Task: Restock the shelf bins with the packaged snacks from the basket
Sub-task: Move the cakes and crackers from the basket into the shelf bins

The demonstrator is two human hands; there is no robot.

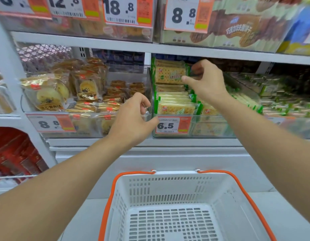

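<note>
A green-edged clear packet of square crackers [170, 74] is held upright by the right hand [205, 80] at the back of a clear plastic shelf bin [210, 119], the thumb pressed to the packet's front face and the curled fingers [197, 68] set round its right edge. More packets of the same kind are stacked below it in that bin, which carries an orange and white price tag marked 6.5 [173, 125] on its front wall. The left hand [133, 119] is raised in front of the divider between this bin and the neighbouring clear bin of golden-wrapped round pastries [63, 94]; its fingers are loosely curled and nothing is held in them. A white perforated plastic basket with orange handles [177, 188] is seen below the shelf, and no packets are visible inside it.
</note>
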